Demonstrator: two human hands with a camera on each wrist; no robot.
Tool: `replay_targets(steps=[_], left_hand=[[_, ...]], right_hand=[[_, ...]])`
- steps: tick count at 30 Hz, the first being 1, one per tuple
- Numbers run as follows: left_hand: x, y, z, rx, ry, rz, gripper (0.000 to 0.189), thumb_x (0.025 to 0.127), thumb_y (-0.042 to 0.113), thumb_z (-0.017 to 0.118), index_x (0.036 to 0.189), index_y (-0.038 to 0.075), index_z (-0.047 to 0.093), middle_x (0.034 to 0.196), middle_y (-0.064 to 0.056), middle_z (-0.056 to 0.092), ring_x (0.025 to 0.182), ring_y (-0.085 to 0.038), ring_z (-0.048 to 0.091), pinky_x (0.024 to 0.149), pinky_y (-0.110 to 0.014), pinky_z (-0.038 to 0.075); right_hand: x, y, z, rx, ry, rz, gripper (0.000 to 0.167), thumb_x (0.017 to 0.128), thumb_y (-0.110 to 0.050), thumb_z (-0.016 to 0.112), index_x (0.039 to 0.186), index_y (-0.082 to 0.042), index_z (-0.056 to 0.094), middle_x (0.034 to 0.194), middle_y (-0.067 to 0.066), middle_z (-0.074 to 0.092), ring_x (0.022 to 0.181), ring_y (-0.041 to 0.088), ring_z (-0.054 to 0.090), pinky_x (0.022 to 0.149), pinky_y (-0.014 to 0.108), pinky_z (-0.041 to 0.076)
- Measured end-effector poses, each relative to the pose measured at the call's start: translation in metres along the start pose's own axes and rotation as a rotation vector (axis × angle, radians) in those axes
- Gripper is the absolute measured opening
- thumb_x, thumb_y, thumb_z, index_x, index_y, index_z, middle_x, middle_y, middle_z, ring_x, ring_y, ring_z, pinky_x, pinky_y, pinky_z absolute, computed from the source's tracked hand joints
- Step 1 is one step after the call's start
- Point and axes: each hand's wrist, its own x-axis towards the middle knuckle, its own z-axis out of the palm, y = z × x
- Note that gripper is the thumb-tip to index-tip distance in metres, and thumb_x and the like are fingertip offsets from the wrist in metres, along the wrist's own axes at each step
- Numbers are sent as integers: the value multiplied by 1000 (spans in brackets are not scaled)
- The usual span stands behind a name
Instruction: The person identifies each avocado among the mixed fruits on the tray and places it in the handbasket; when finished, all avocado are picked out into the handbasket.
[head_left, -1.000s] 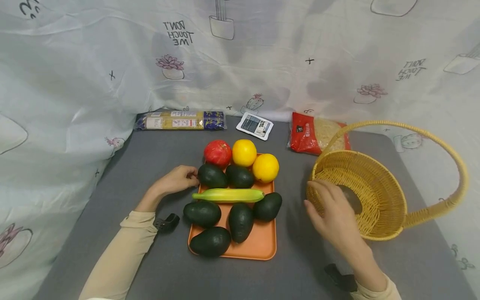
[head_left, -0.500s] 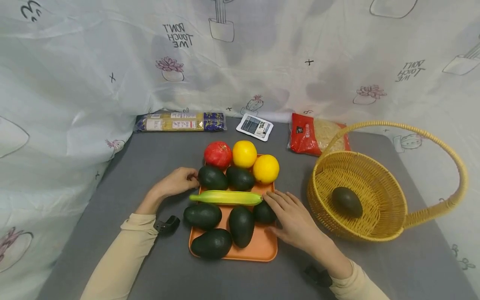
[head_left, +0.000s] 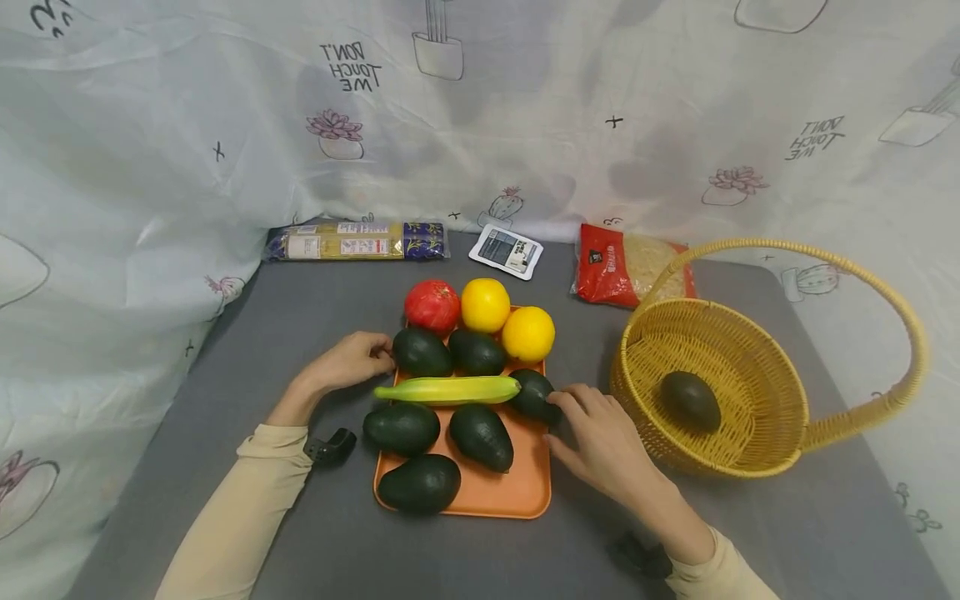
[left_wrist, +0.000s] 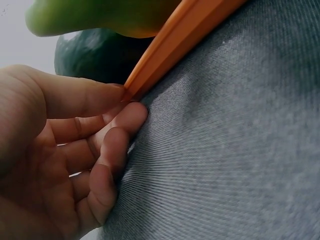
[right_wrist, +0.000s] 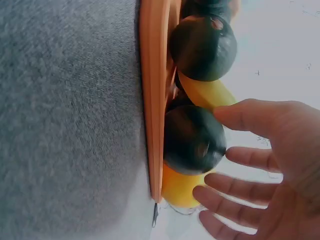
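Observation:
My left hand (head_left: 348, 362) is at the left edge of an orange tray (head_left: 521, 487). In the left wrist view, its thumb and forefinger pinch the tray's rim (left_wrist: 172, 47). My right hand (head_left: 603, 437) is beside the tray's right edge, fingers spread. Its fingertips are at a dark green avocado (head_left: 531, 393); whether they touch it is hard to tell. In the right wrist view, nothing is gripped between thumb and fingers. A greenish-yellow banana (head_left: 450, 390) lies across the tray among several avocados. Another avocado (head_left: 690, 402) lies in a wicker basket (head_left: 776, 400) on the right.
Behind the avocados sit a red pomegranate-like fruit (head_left: 432, 306) and two round yellow fruits, one (head_left: 485, 305) behind the other (head_left: 528, 334). Along the back lie a noodle pack (head_left: 352, 242), a flat white packet (head_left: 506, 252) and a red bag (head_left: 611, 267). The basket's tall handle (head_left: 900, 333) arches up.
My right hand left the basket, reached over the tray's right-hand avocado, then drew back slightly. That avocado shifted back, and the middle one turned to a slant. The left hand stayed put.

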Motion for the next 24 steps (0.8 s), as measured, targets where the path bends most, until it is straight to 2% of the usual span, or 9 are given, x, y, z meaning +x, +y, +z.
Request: replay_targets(steps=[6,10,18,24], left_hand=[[-3,1,-1,-14,-8,12,14,87,7,58,95,1,67,82,-9,68,68,-14,51,64,-28,41],[-5,1,0,-19,-2,3,13,87,7,58,95,1,67,82,-9,67,68,-13,51,65,-28,41],[-4,0,1,-16,0,11,13,86,7,59,95,1,67,81,-8,67,67,-13,50,64,-28,40],[-4,0,1,-17,5,19,13,86,7,58,94,2,67,80,-8,65,66,-13,49,63,-28,40]], right_hand=[[8,-6,8,4,-55,16,70,75,-33,82,136,-15,53,130,14,58,104,32,62,83,47,51],[15,-10,14,15,-97,17,72,78,-35,80,140,-17,48,139,17,53,106,35,61,85,48,51],[22,-14,20,33,-70,17,60,78,-25,82,129,-16,52,131,14,57,97,32,62,79,44,53],[20,-15,19,36,-58,27,61,77,-22,81,130,-15,52,128,10,59,95,29,62,79,42,54]])
